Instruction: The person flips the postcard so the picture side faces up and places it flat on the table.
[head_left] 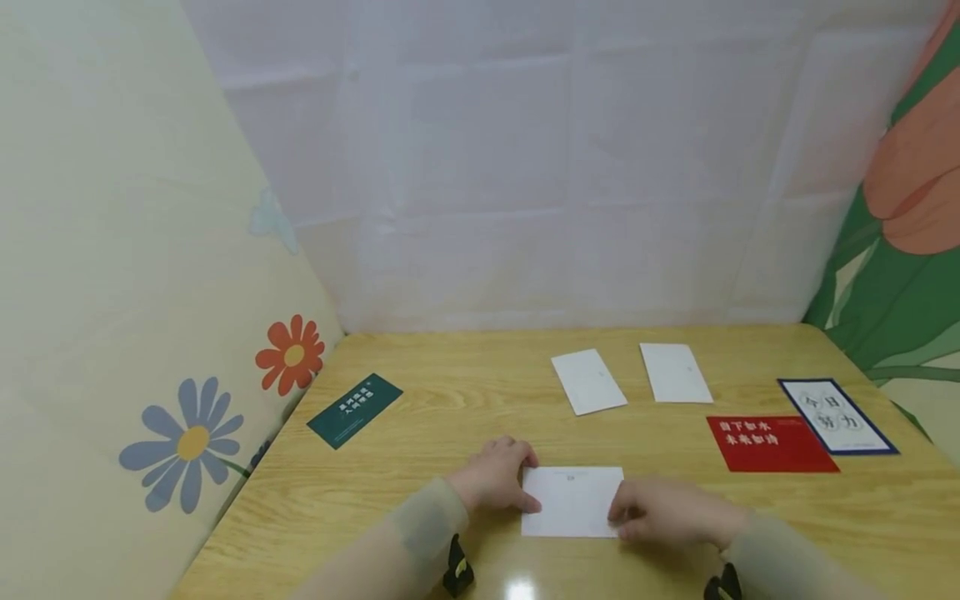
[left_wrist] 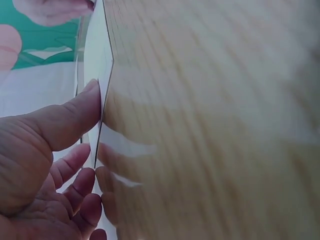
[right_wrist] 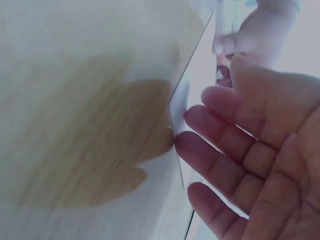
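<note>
A white postcard (head_left: 572,504) with small print near its top edge lies on the wooden table in front of the person. At its left edge is the left hand (head_left: 497,477), its thumb resting on the card's face and the other fingers spread beside the edge. The left wrist view shows that thumb (left_wrist: 75,117) against the card (left_wrist: 98,65). By the opposite edge, the right hand (head_left: 667,510) touches the card with loosely bent fingertips. In the right wrist view, the fingers (right_wrist: 215,160) meet the card's edge near the tabletop, with no clear grip around it.
Two white cards (head_left: 589,382) (head_left: 675,372) lie farther back. At right, a red card (head_left: 772,454) touches or slightly overlaps a blue-bordered card (head_left: 828,400). A dark green card (head_left: 355,411) lies at left on the table (head_left: 300,517). Printed cloths (head_left: 525,167) surround the table.
</note>
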